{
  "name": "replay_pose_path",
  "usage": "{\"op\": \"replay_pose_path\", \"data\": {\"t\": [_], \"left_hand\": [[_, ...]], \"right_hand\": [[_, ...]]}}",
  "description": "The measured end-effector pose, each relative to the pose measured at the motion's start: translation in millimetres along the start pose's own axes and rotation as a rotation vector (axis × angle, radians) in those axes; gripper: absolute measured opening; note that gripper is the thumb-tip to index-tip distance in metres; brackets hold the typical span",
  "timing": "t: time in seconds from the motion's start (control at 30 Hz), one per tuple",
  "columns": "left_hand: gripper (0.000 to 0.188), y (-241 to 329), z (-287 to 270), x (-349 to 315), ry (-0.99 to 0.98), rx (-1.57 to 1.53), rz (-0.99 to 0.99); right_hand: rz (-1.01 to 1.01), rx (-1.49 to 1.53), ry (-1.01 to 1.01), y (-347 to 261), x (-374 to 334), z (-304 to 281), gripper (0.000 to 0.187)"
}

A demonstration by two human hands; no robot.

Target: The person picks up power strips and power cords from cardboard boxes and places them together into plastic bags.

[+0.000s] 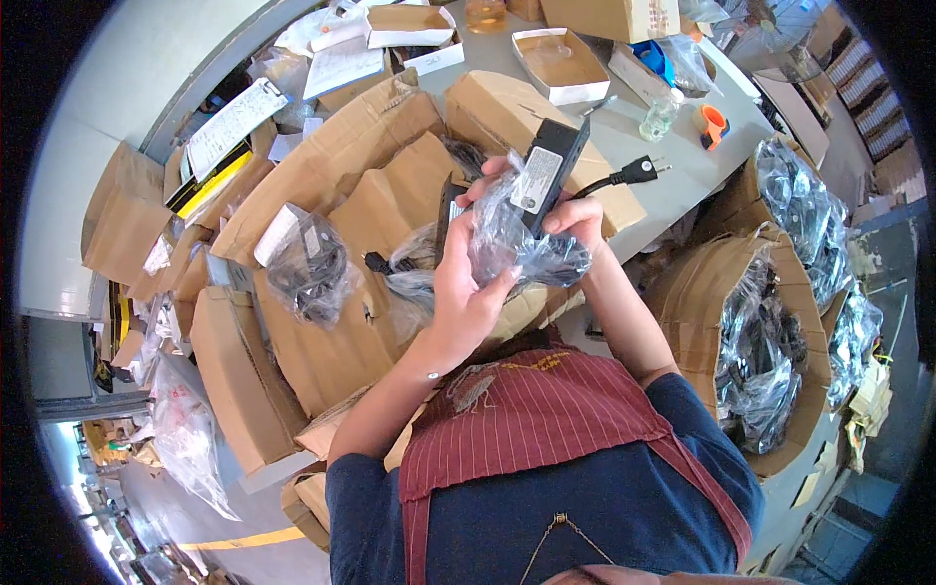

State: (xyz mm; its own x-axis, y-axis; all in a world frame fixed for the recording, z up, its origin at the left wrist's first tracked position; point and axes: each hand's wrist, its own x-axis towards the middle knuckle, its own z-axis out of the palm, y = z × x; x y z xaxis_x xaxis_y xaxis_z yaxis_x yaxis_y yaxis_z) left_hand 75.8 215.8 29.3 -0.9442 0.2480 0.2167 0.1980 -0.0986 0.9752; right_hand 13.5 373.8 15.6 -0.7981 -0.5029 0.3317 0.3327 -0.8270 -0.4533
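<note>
A black power adapter with a white label is held up in front of me, partly wrapped in a clear plastic bag. My left hand is closed on the bag at the adapter's left side. Around the adapter's lower right side, my right hand is closed, its thumb on the casing. A black cord with a plug sticks out to the right beyond that hand. Below my hands lies an open cardboard box holding a bagged black adapter with cable. Another black item shows partly behind my left hand.
On the right stands a carton full of bagged black items, with more bagged goods beyond. The grey table bears a shallow white-edged box, a clear bottle and an orange tape dispenser. A clipboard lies far left.
</note>
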Motion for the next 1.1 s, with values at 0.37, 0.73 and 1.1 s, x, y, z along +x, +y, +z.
{"op": "replay_pose_path", "data": {"t": [0.37,0.73,1.1], "left_hand": [[0.061,-21,-36,21,-0.006,0.965,0.173],[0.068,1,-28,17,0.081,1.017,0.278],[0.049,-7,-16,-11,-0.199,1.081,0.587]], "right_hand": [[-0.035,-0.3,0.475,0,-2,4,0.048],[-0.098,-0.143,0.716,6,-1,-24,0.034],[-0.112,-0.275,0.782,3,1,-12,0.021]]}}
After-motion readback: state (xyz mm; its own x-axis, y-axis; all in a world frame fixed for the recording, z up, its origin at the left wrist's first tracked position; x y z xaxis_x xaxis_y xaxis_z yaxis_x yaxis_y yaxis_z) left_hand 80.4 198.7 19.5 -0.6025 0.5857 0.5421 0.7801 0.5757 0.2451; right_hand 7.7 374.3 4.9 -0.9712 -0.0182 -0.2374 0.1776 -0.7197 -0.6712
